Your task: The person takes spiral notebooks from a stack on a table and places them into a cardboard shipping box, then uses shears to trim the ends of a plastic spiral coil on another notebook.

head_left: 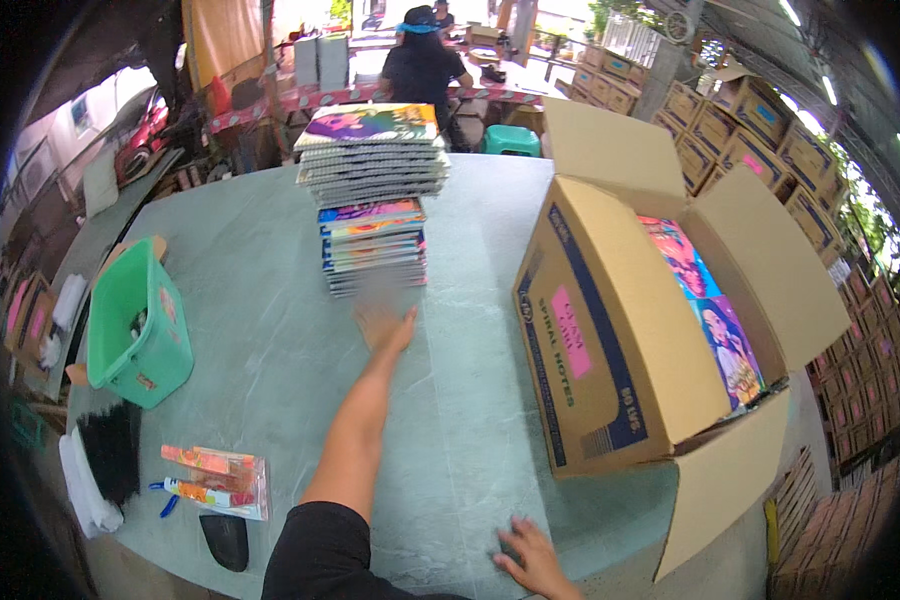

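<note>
A tall stack of spiral notebooks with colourful covers stands toward the far side of the table. The upper part of the pile sits offset over the lower notebooks. My left hand is stretched out to the near side of the pile. Motion smears its fingers, so I cannot tell whether they touch the notebooks. Low in the view, my right hand is over the table's near edge with fingers apart and nothing in it. On the right, an open cardboard box holds more notebooks with bright covers.
The box's flaps spread outward. At left on the pale green table are a green plastic bin, a clear plastic pack, a blue-handled tool and a black object. A person sits beyond; stacked cartons stand right.
</note>
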A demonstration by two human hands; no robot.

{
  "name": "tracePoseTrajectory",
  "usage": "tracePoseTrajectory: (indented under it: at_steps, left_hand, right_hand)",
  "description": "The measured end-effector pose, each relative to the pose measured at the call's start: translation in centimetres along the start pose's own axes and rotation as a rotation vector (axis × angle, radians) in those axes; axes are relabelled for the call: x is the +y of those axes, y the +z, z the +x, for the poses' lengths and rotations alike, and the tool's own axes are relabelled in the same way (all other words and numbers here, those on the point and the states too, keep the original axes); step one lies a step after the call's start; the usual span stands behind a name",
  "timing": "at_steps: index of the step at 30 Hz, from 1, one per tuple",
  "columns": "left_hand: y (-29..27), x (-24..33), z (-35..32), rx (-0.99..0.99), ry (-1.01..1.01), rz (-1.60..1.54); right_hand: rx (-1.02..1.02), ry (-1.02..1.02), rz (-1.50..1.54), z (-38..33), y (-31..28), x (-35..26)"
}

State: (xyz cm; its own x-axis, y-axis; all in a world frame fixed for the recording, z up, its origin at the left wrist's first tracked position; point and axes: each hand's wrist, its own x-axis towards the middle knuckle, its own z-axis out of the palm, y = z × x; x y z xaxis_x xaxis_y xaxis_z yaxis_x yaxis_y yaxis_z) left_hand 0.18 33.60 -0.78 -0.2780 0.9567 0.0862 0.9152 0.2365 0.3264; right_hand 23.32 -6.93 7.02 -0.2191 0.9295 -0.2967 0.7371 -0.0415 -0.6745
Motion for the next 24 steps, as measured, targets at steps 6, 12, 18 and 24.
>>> tracePoseTrajectory:
  at_steps: [6,12,18,24]
  left_hand:
    - [-1.3,2.1,-5.0,-0.072,0.183,0.031]
    - [-14.9,13.3,-9.1,0.183,0.653,-0.785]
    - [-23.9,29.2,-24.8,0.186,1.494,-0.542]
    - [-21.8,37.0,-28.6,-0.297,1.46,0.123]
  right_hand:
    - [-0.568,-0.028,0.705,-9.1,-14.5,-7.6]
    - [0.474,-0.59,0.482,-13.6,-25.7,-4.0]
    - [0.739,-0.373,-0.47,-7.8,-35.2,7.6]
    - [0.605,-0.487,-0.483,-6.6,-39.1,12.8]
